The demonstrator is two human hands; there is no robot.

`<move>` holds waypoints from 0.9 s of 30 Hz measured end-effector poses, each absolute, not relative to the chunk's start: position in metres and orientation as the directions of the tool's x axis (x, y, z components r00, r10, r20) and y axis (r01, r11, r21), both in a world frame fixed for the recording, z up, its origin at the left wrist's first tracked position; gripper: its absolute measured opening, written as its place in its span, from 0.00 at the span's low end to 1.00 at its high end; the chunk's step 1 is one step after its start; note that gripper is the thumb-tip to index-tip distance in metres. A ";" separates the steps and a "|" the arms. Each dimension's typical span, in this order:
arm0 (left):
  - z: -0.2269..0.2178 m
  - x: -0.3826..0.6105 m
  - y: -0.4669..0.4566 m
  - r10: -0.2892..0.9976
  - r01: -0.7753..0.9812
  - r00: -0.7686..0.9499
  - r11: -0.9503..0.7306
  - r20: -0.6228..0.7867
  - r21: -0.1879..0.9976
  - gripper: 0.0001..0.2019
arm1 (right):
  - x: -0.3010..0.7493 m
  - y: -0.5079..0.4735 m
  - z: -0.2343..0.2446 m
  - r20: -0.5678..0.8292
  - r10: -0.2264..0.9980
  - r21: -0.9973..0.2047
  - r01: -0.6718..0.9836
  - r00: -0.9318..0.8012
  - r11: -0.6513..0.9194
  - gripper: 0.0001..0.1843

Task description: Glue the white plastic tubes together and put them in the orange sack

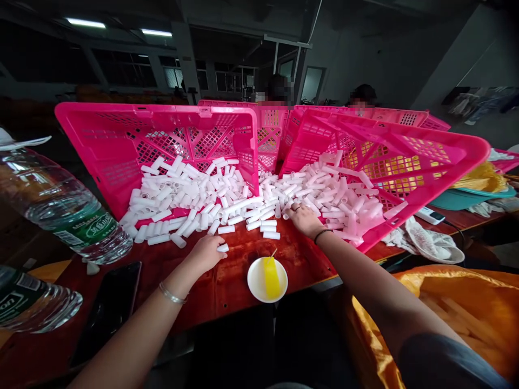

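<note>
The left hand [206, 253], low in the centre of the frame, is curled over one small white tube [223, 248], its grip pinching the piece against the red-brown surface [227, 286]. The right hand [304, 219], a little higher and to the right, lies palm-down with fingers spread on the edge of the heap of white tubes [284, 194]; whether its grip has closed on any piece I cannot tell, since the fingertips sink in among them.

The tubes spill out of two tipped pink crates, the left crate [121, 135] and the right crate [405, 156], and meet in one drift between the hands. Just below sits a small white cup [267, 279] with a yellow strip in it.

It looks like the picking-and-gathering step: pieces are being drawn out of the heap one or a few at a time. The next move would call for a clean pinch and lift without scattering the neighbours.

At the left edge two water bottles [68, 210] are cut off, and a dark phone [117, 294] lies near them. Orange cloth [446, 302] fills the lower right. The far room is dim, and two people behind the crates are barely made out.
</note>
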State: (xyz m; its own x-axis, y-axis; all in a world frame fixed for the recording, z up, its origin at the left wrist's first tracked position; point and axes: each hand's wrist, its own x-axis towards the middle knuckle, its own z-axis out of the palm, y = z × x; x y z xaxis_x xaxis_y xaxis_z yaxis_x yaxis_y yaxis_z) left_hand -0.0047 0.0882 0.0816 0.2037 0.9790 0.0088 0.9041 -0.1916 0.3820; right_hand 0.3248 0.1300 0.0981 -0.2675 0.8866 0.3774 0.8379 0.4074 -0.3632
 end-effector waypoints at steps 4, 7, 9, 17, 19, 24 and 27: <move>0.079 -0.007 0.049 0.972 0.845 0.228 -0.229 0.062 0.483 0.09 | 0.328 0.081 0.088 0.401 0.891 -0.449 0.801 -0.214 0.395 0.15; 0.074 0.003 0.022 0.971 0.733 0.193 -0.239 0.143 0.637 0.11 | 0.319 0.026 0.082 0.400 0.863 -0.574 0.651 -0.307 0.497 0.19; 0.069 0.014 0.009 0.964 0.673 0.204 -0.265 0.172 0.690 0.10 | 0.311 0.000 0.078 0.396 0.838 -0.620 0.565 -0.375 0.545 0.21; 0.060 0.054 -0.008 0.894 0.576 0.403 -0.414 0.196 0.705 0.50 | 0.296 -0.005 0.056 0.499 0.752 -0.527 0.538 -0.431 0.658 0.16; 0.060 0.059 -0.008 0.906 0.610 0.383 -0.393 0.179 0.688 0.50 | 0.297 -0.003 0.057 0.516 0.728 -0.517 0.513 -0.452 0.685 0.14; 0.057 0.063 -0.008 0.927 0.639 0.333 -0.358 0.174 0.681 0.45 | 0.299 -0.007 0.068 0.328 0.846 -0.727 0.459 -0.421 0.511 0.17; 0.054 0.062 -0.008 0.917 0.623 0.342 -0.384 0.205 0.682 0.44 | 0.299 -0.007 0.065 0.363 0.843 -0.694 0.488 -0.398 0.529 0.13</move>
State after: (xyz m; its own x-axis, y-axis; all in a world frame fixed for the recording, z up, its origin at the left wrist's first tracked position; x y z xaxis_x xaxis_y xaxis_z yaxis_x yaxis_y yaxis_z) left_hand 0.0622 -0.0083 0.0541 0.3415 0.9172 0.2053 0.6226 -0.3844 0.6816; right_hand 0.2989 -0.0073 0.0650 -0.3984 0.8425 0.3625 0.4879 0.5293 -0.6941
